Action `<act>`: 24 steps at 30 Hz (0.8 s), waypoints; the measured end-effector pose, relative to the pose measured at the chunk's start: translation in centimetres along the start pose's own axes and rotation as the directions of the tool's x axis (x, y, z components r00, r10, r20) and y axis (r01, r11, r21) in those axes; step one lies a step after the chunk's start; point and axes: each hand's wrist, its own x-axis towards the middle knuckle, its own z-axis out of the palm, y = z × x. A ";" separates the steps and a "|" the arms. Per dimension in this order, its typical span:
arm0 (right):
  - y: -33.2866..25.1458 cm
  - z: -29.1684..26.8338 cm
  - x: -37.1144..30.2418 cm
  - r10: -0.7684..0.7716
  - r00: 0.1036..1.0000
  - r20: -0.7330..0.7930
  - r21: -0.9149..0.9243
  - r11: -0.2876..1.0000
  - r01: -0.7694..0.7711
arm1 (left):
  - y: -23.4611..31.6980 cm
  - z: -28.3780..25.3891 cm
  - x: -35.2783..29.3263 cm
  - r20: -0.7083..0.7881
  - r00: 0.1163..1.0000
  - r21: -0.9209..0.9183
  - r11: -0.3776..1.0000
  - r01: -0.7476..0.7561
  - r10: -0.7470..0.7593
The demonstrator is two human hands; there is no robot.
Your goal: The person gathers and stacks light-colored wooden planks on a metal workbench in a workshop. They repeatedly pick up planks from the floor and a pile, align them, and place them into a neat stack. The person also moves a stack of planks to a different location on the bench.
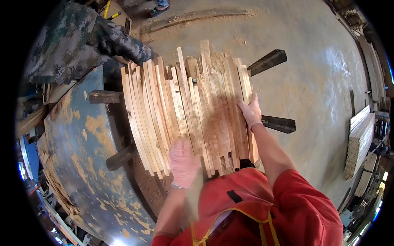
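Observation:
A wide layer of pale wooden strips (193, 110) lies side by side in front of me, their ends uneven. Dark bars (269, 62) stick out from beneath it on both sides. My right hand (251, 111), in a thin clear glove, is at the right edge, its thumb over the outermost strip (245, 84) and its fingers along the outer side. Over the near ends, left of the middle, is my left hand (182, 163), also gloved and blurred by motion. Its fingers look stretched out flat, with nothing visible in them; whether it touches the strips I cannot tell.
To the left stands a metal table (98, 156) dusted with sawdust. Camouflage-patterned cloth (78, 45) covers the far left. A person's foot (159, 10) shows at the top, near a sawdust-strewn plank (197, 18). A stack of boards (361, 139) rests on the right.

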 end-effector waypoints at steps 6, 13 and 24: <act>-0.7 -0.7 1.1 -0.024 0.965 0.260 0.352 0.933 -0.072 | 8.8 2.4 1.3 0.191 0.976 -0.306 0.951 -0.040 0.102; 0.5 1.2 2.1 -0.129 0.890 0.437 0.711 0.655 -0.254 | 12.1 3.6 3.6 0.257 0.958 -0.294 0.954 -0.052 0.131; -2.7 -2.1 1.3 -0.120 0.929 0.350 0.201 0.978 0.051 | 12.4 2.4 4.9 0.248 0.964 -0.307 0.952 -0.016 0.096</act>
